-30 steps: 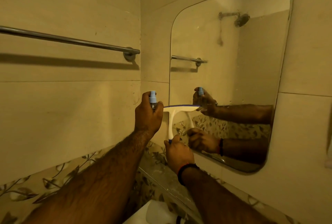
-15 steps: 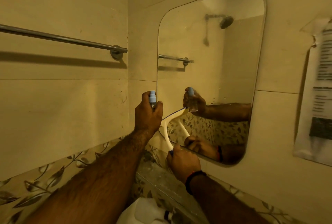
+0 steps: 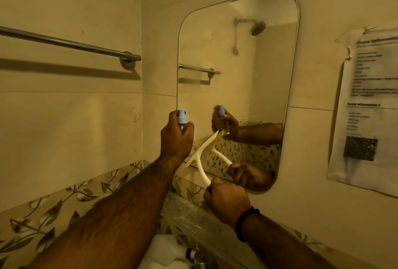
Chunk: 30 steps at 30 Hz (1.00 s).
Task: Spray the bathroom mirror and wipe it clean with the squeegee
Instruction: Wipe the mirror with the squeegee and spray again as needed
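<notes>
A rounded rectangular mirror (image 3: 237,57) hangs on the tiled wall. My left hand (image 3: 176,137) grips a small clear spray bottle (image 3: 182,119) with a light blue cap, held upright just left of the mirror's lower edge. My right hand (image 3: 227,200) holds the handle of a cream-white squeegee (image 3: 204,152). Its blade tilts diagonally against the mirror's lower left corner, its left end hidden behind my left wrist. Both hands and tools are reflected in the glass.
A metal towel bar (image 3: 71,44) runs along the left wall. A narrow ledge (image 3: 187,215) sits under the mirror, with a white basin (image 3: 163,253) and a tap (image 3: 199,260) below. A printed paper sheet (image 3: 368,107) is taped to the wall at right.
The squeegee blade has swung from level to a steep diagonal and dropped toward the mirror's lower left corner. My right hand moved down with it. The view has shifted right, showing the paper sheet.
</notes>
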Each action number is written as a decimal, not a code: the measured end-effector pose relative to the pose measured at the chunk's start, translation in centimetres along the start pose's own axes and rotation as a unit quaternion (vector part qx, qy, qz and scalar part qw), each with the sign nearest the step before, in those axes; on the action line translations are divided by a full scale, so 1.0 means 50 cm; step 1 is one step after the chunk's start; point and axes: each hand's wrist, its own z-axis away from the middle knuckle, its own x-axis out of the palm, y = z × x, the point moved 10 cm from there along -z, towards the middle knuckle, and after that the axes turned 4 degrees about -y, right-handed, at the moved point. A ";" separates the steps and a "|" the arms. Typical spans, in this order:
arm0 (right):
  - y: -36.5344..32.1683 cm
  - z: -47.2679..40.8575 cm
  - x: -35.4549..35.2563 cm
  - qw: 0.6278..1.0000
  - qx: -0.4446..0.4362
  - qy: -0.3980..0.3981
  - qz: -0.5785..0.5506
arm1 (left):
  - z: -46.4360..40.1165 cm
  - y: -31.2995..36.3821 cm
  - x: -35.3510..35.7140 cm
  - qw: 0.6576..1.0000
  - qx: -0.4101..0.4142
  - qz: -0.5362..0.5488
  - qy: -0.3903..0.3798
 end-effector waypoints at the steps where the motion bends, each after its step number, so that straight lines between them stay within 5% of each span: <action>1: -0.005 0.003 -0.008 1.000 -0.003 0.004 0.004 | 0.001 0.000 -0.001 1.000 -0.001 0.000 0.000; 30: 0.036 0.101 -0.119 0.993 0.076 -0.086 0.030 | 0.027 0.022 0.016 0.999 -0.011 0.031 -0.016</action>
